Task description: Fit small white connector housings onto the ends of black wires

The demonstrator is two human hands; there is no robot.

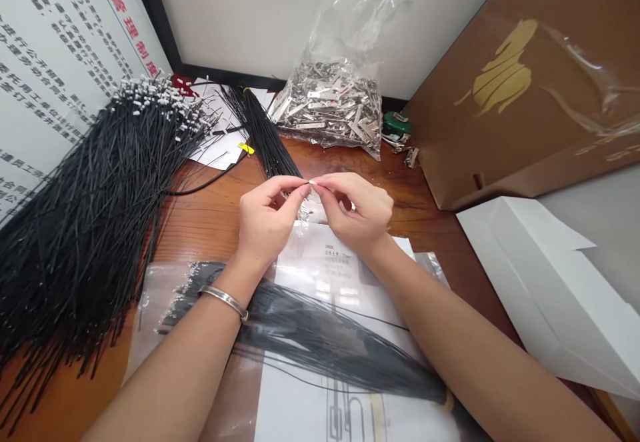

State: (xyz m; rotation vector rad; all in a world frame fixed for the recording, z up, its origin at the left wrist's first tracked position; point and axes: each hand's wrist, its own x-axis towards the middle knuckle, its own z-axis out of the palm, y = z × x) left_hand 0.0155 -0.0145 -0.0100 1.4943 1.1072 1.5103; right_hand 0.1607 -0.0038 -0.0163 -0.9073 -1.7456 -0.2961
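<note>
My left hand (267,219) and my right hand (357,209) meet fingertip to fingertip above the table, each in a pinch. Between them shows a tiny pale piece (312,183), too small to name. Just behind the fingers lies a bundle of thin black wires (273,139), tied near its far end. Under my forearms, a second bundle of black wires (330,329) with small metal ends rests in or on clear plastic, over a printed drawing sheet (295,415).
A large heap of black wires (100,202) with white tips fills the left side. At the back stands a clear bag of metal clips (335,105), beside a small green object (396,124). A brown box (500,95) and a white open carton (545,295) stand on the right.
</note>
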